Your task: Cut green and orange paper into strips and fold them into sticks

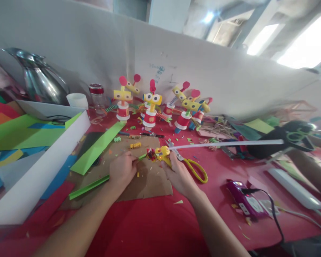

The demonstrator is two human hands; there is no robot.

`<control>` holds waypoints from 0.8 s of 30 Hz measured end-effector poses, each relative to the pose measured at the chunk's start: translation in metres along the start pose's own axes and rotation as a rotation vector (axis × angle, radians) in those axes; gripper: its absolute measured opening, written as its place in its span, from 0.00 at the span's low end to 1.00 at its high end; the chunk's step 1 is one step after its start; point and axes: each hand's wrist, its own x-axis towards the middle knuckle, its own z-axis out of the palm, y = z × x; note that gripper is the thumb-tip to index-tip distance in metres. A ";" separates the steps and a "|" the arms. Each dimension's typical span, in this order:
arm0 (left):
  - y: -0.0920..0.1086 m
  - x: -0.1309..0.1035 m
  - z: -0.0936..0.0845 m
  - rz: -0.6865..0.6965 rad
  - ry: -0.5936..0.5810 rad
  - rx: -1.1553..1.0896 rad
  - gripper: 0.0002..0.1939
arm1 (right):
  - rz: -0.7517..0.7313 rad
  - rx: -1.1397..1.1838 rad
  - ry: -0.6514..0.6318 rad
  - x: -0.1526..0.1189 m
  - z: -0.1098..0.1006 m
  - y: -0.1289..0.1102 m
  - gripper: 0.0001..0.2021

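My left hand (123, 167) is closed on a folded green paper strip (89, 187), whose narrow end sticks out to the right of the fingers. My right hand (179, 175) grips a small yellow glue gun (163, 153), with a long white glue stick (224, 144) reaching out to the right from it. Between the hands, the gun's red, messy tip (151, 154) is close to the strip's end; whether they touch I cannot tell. Brown cardboard (149, 185) lies beneath. Yellow-handled scissors (196, 171) lie beside my right hand. A wide green strip (98, 148) rests left of my left hand.
Several paper-cup figures (150, 117) stand behind the hands. On the left are a white box (40, 171) of coloured paper, a metal jug (42, 80) and a glass jar (97, 98). At right are a purple device (246, 201), a white power strip (295, 187) and another person's arm.
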 end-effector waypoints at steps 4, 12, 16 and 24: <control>-0.001 0.000 0.001 0.017 -0.001 0.013 0.13 | 0.030 -0.050 -0.004 0.001 0.000 0.001 0.08; -0.001 0.001 0.000 -0.001 -0.030 0.053 0.13 | -0.023 -0.139 0.076 0.007 -0.003 0.005 0.10; 0.000 0.001 0.000 -0.014 -0.025 0.045 0.13 | 0.029 -0.200 0.068 0.009 -0.008 0.003 0.12; 0.002 0.002 -0.001 -0.023 -0.040 0.092 0.13 | 0.059 -0.281 0.079 0.012 -0.011 0.000 0.15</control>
